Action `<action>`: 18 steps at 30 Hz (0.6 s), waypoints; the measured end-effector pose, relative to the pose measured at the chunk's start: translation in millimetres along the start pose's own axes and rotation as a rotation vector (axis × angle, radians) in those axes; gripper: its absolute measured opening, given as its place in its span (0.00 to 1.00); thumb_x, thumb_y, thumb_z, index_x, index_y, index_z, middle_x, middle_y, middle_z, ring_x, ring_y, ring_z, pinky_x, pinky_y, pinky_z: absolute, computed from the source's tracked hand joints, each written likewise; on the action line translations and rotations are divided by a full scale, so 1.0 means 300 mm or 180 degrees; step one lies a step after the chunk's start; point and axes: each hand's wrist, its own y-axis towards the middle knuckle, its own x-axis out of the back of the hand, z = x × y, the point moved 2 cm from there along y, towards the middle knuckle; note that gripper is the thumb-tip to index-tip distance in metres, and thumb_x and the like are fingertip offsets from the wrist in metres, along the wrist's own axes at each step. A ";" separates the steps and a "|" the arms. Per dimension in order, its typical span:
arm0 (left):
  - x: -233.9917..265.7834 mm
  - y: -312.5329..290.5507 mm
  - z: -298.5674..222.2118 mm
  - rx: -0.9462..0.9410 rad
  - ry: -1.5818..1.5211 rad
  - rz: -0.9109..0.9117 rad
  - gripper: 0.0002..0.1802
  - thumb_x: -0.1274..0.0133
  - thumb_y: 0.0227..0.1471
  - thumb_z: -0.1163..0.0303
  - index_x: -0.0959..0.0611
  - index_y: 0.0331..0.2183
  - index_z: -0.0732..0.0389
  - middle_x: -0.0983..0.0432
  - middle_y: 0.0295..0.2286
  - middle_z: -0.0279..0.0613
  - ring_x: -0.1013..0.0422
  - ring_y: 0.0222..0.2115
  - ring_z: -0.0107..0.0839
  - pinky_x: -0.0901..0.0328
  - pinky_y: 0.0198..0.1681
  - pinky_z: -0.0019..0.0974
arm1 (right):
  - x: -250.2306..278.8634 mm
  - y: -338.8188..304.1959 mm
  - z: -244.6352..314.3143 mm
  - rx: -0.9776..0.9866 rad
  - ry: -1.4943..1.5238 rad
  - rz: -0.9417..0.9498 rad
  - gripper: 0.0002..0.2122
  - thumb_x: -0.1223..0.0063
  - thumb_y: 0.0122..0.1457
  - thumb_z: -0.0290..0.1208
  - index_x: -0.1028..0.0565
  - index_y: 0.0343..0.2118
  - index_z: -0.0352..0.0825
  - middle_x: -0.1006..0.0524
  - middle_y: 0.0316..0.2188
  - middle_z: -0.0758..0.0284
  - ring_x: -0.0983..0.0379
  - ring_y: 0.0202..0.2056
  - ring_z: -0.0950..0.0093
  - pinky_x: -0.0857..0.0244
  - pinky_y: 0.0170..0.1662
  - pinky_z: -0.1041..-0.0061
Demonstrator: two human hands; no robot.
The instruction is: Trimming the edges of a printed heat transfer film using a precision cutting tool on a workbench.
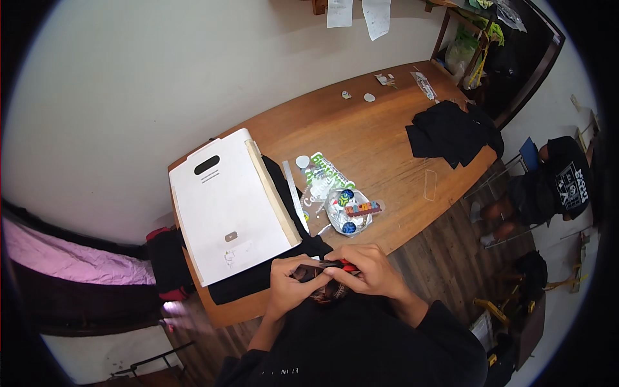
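Observation:
Close to my body, just past the table's near edge, my two hands are together. My left hand [290,284] is closed on a dark brown printed piece [330,294], which hangs partly below the fingers. My right hand [371,271] is closed on a small red-and-black hand tool [347,266]; its dark tip lies against the piece near my left thumb. The fingers hide most of the tool, so its exact kind does not show. Beyond the hands a clear plastic bag [332,216] holds white scraps, with colourful lettered cut-outs on and around it.
A large white panel [225,213] with a dark oval slot lies over black cloth [242,287] on the wooden table [361,135]. Green-and-white printed sheets [329,175] lie beside it. A black garment [445,132] is at the far right. Another person [561,177] sits right of the table.

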 end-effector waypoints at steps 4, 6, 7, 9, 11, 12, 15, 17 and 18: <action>-0.006 -0.007 -0.006 -0.0148 0.0086 -0.0046 0.07 0.36 0.39 0.74 0.16 0.25 0.65 0.26 0.17 0.34 0.38 0.16 0.15 0.49 0.17 0.21 | 0.004 0.006 0.005 -0.0011 -0.0009 0.0001 0.07 0.42 0.51 0.27 0.26 0.29 0.28 0.25 0.21 0.61 0.26 0.22 0.65 0.35 0.25 0.75; -0.009 -0.011 -0.005 -0.0033 -0.0008 -0.0073 0.07 0.36 0.40 0.73 0.16 0.26 0.65 0.25 0.18 0.33 0.38 0.16 0.14 0.49 0.17 0.21 | 0.005 0.006 0.001 -0.0028 0.0002 -0.0005 0.08 0.42 0.51 0.27 0.26 0.30 0.28 0.25 0.22 0.61 0.26 0.22 0.66 0.35 0.26 0.76; -0.012 -0.010 -0.008 -0.0048 0.0000 -0.0085 0.07 0.36 0.40 0.73 0.16 0.26 0.65 0.25 0.18 0.33 0.38 0.16 0.14 0.49 0.17 0.21 | 0.007 0.010 -0.002 -0.0052 0.0019 -0.0008 0.08 0.42 0.51 0.27 0.26 0.31 0.29 0.25 0.22 0.60 0.26 0.23 0.66 0.35 0.26 0.76; -0.020 -0.009 -0.010 0.0125 -0.0082 -0.0034 0.07 0.36 0.40 0.72 0.15 0.26 0.64 0.25 0.18 0.32 0.39 0.16 0.14 0.49 0.18 0.20 | 0.041 0.014 -0.003 -0.0178 0.0299 -0.0402 0.09 0.44 0.53 0.27 0.27 0.34 0.29 0.26 0.24 0.60 0.27 0.23 0.72 0.36 0.27 0.78; -0.004 -0.008 -0.004 0.0002 0.0096 -0.0027 0.08 0.36 0.41 0.72 0.15 0.28 0.63 0.24 0.18 0.32 0.38 0.16 0.13 0.49 0.18 0.19 | 0.078 0.001 -0.029 -0.0476 0.0695 -0.0739 0.11 0.45 0.54 0.24 0.30 0.39 0.29 0.26 0.27 0.66 0.31 0.27 0.82 0.38 0.31 0.82; 0.003 -0.007 0.006 -0.0020 0.0115 -0.0038 0.08 0.36 0.41 0.71 0.15 0.28 0.63 0.24 0.18 0.32 0.38 0.16 0.13 0.49 0.18 0.19 | 0.090 -0.007 -0.050 -0.0502 0.0814 -0.0893 0.11 0.46 0.54 0.24 0.30 0.40 0.29 0.26 0.27 0.67 0.32 0.27 0.82 0.38 0.31 0.83; -0.006 0.004 -0.014 -0.0042 0.0083 -0.0072 0.08 0.36 0.41 0.71 0.15 0.28 0.63 0.24 0.18 0.32 0.38 0.16 0.12 0.49 0.18 0.19 | 0.120 -0.015 -0.100 -0.0389 0.1089 -0.1095 0.13 0.44 0.54 0.26 0.30 0.40 0.29 0.27 0.28 0.67 0.32 0.28 0.81 0.39 0.32 0.83; -0.010 0.005 -0.014 -0.0049 0.0005 -0.0095 0.08 0.36 0.41 0.71 0.15 0.28 0.63 0.24 0.19 0.32 0.37 0.16 0.13 0.48 0.17 0.19 | 0.129 -0.006 -0.091 0.0343 0.0775 -0.0905 0.16 0.41 0.52 0.31 0.29 0.40 0.28 0.27 0.28 0.65 0.32 0.29 0.77 0.39 0.33 0.80; -0.013 0.003 0.005 -0.0036 -0.0094 -0.0076 0.08 0.36 0.41 0.71 0.15 0.28 0.63 0.23 0.19 0.33 0.37 0.16 0.13 0.48 0.18 0.19 | 0.127 -0.011 -0.093 0.0218 0.0732 -0.0758 0.18 0.40 0.51 0.36 0.28 0.40 0.28 0.27 0.29 0.63 0.31 0.30 0.74 0.38 0.34 0.78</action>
